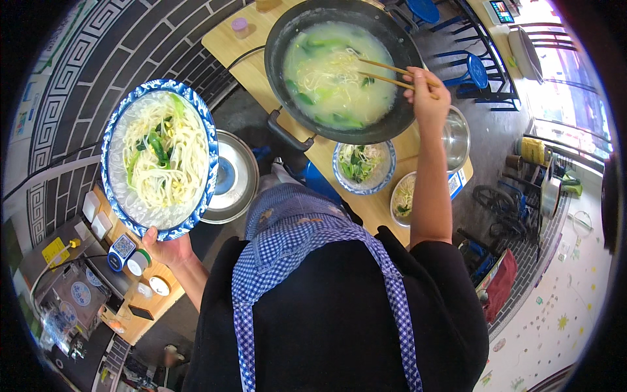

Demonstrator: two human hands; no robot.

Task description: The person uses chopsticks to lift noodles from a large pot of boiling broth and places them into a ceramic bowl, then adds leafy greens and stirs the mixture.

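My left hand (169, 249) grips the near rim of a blue-and-white patterned bowl (110, 169), thumb on the edge. Noodles (179, 181) with leafy greens and bean sprouts lie in it. In my right hand (427, 95) is a pair of wooden chopsticks (387, 65), their tips spread over a large dark wok (277, 61). Cloudy pale broth (338, 93) with sprouts, greens and thin strands fills much of the wok. Beside the wok's near side stands a smaller blue-and-white bowl (393, 164) with greens and sprouts. Another bowl (394, 220) of sprouts is partly hidden by my right forearm.
A wooden table (240, 59) bears the wok and bowls. A steel bowl (458, 139) sits past my right forearm. Below the held bowl is a round steel basin or lid (245, 171). Blue stools (475, 71) stand at the upper right. A counter (142, 328) is at the lower left.
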